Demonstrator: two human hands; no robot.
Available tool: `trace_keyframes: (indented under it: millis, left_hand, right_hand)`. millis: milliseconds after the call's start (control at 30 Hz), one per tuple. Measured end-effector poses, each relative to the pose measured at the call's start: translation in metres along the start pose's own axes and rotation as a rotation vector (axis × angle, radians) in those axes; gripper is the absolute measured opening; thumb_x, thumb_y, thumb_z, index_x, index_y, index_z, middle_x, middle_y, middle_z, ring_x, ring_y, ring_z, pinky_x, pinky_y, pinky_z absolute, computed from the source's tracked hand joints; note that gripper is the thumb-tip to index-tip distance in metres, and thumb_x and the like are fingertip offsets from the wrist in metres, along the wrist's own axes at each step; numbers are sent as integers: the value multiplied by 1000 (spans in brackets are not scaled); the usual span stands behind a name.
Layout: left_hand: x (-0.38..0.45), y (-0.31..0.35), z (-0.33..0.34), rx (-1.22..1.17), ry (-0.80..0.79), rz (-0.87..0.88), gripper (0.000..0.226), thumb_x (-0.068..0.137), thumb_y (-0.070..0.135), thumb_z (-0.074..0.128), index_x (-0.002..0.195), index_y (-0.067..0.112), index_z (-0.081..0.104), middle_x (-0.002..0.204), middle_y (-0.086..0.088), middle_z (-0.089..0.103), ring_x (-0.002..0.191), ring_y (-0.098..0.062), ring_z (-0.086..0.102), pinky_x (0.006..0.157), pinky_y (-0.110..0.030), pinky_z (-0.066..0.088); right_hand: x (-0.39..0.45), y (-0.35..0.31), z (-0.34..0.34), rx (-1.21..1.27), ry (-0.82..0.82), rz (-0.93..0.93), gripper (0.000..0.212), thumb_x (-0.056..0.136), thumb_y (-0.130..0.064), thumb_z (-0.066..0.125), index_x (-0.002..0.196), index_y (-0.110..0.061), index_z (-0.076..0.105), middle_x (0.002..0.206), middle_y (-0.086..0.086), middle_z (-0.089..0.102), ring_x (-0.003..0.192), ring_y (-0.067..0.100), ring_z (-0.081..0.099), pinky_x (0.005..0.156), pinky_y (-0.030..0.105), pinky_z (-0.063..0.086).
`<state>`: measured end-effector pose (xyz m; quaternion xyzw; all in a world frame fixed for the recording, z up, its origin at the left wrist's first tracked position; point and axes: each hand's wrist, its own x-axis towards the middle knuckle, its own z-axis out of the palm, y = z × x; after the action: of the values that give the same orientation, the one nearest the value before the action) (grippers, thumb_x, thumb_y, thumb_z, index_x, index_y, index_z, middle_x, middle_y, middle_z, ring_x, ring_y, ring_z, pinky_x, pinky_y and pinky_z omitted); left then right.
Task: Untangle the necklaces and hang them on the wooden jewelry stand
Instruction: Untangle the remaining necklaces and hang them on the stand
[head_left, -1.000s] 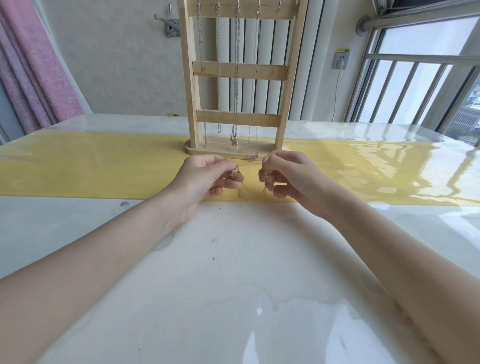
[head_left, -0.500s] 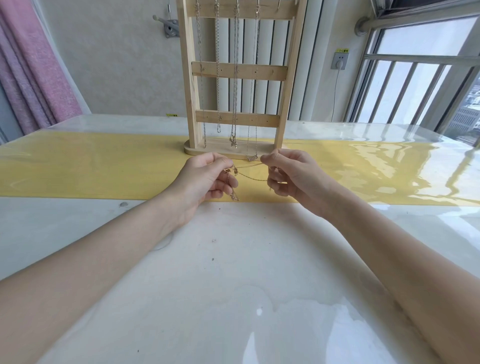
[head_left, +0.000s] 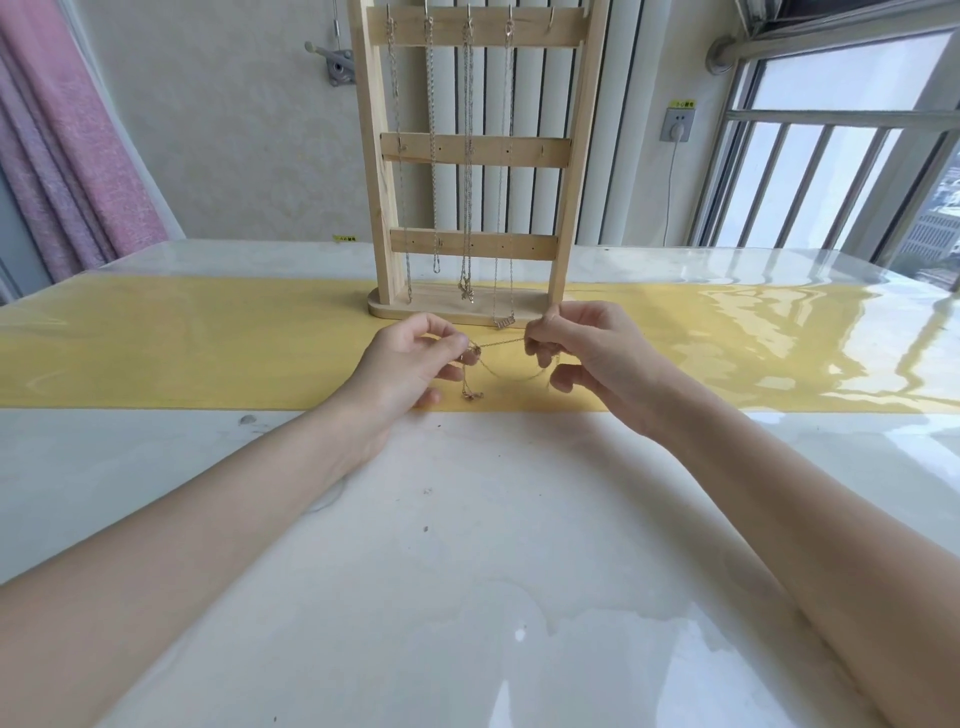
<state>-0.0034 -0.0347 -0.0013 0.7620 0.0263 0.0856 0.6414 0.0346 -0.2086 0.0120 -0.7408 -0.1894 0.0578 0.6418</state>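
A thin gold necklace (head_left: 498, 344) stretches between my two hands just in front of the wooden jewelry stand (head_left: 470, 150). My left hand (head_left: 410, 364) pinches one end of the chain, and a short length with a small pendant (head_left: 471, 395) dangles below it. My right hand (head_left: 587, 353) pinches the other end, with a slack loop sagging between the hands. Several silver necklaces (head_left: 467, 156) hang from hooks on the stand's top bar.
The stand's base (head_left: 395, 310) sits on a yellow runner (head_left: 182, 343) that crosses a glossy white table (head_left: 467, 571). A pink curtain (head_left: 62, 156) hangs at the left, and a barred window (head_left: 841, 156) is at the right.
My hands have drawn apart and lifted slightly, pulling the gold chain taut between them. The pendant end now hangs free under my left hand.
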Motion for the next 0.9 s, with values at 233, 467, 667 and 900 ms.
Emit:
trace_keyframes:
  millis: [233, 467, 667, 900]
  left_hand:
    - [2, 1, 0, -191, 37, -64, 12, 92, 12, 58, 80, 14, 59, 74, 2, 63, 60, -4, 53, 46, -13, 40]
    - [-3, 4, 4, -72, -29, 21, 12, 91, 10, 58, 81, 15, 57, 57, 7, 60, 50, -5, 49, 48, -15, 39]
    - [-8, 9, 6, -63, -154, 55, 11, 91, 13, 59, 82, 16, 56, 53, 7, 56, 46, -5, 42, 48, -14, 37]
    - [-5, 5, 3, -75, -147, 16, 13, 91, 14, 59, 79, 18, 56, 53, 5, 49, 44, -6, 36, 47, -13, 34]
  right_hand:
    - [-1, 4, 6, -287, -20, 37, 23, 86, -5, 57, 65, -8, 49, 69, 7, 53, 60, 16, 40, 47, 20, 34]
    - [-1, 2, 11, -347, 34, -27, 27, 88, -27, 65, 71, -6, 67, 69, 4, 57, 63, 18, 45, 49, 25, 38]
    - [-4, 2, 14, -118, -93, -20, 12, 90, -10, 62, 83, -6, 71, 73, 0, 59, 61, 9, 45, 49, 23, 37]
    - [-3, 1, 11, -44, -209, 76, 12, 91, -10, 60, 82, -8, 68, 77, -5, 66, 60, 8, 48, 50, 18, 39]
